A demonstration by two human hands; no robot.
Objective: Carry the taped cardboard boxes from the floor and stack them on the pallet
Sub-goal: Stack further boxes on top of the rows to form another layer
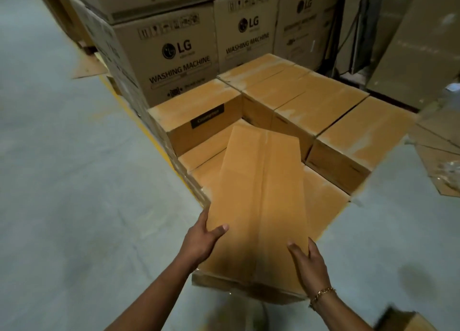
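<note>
The taped cardboard box sits at lower centre of the frame, long and narrow. Its taped seam runs away from the viewer, and its far end points up at the stack.

The left hand reaches in from the lower left on a bare forearm. It grips the box's left edge, thumb laid on the top face, fingers curled down the side.

The right hand, with a bracelet at the wrist, holds the near right edge. Its thumb is on top and its fingers wrap the side.

The box lies between the two hands, over the stacked boxes at centre. Whether it rests on them I cannot tell.

Washing machine cartons stand at upper centre, and grey floor fills the left.
</note>
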